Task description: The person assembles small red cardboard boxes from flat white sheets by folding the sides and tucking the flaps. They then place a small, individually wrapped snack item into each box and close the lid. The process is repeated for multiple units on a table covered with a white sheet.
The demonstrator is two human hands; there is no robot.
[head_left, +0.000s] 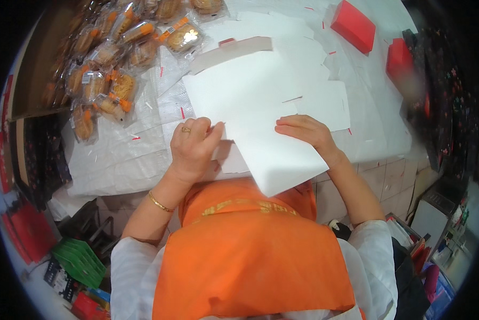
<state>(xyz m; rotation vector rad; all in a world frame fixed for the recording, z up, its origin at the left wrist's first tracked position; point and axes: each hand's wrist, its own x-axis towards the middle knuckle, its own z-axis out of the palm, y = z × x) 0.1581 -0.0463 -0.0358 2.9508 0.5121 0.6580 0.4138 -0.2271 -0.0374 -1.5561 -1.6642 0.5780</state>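
Note:
A white, flat cardboard box blank [252, 88] with cut flaps lies in front of me, its near panel tilted over the table's edge toward my apron. My left hand [192, 143], wearing a ring, has its fingers curled and its thumb pressed in at the blank's left edge, closed on it. Across the right part of the near panel rests my right hand [306, 134]. Its fingers are stretched out on the white surface, and the thumb is hidden. More white cardboard [335, 104] with notched edges lies beneath and beyond this blank.
Clear-wrapped round baked goods [111, 85] are heaped at the far left. Two red boxes [353, 26] lie at the far right. White sheeting [117, 168] covers the table, with small red scraps on it. A green plastic crate [79, 262] stands low at the left.

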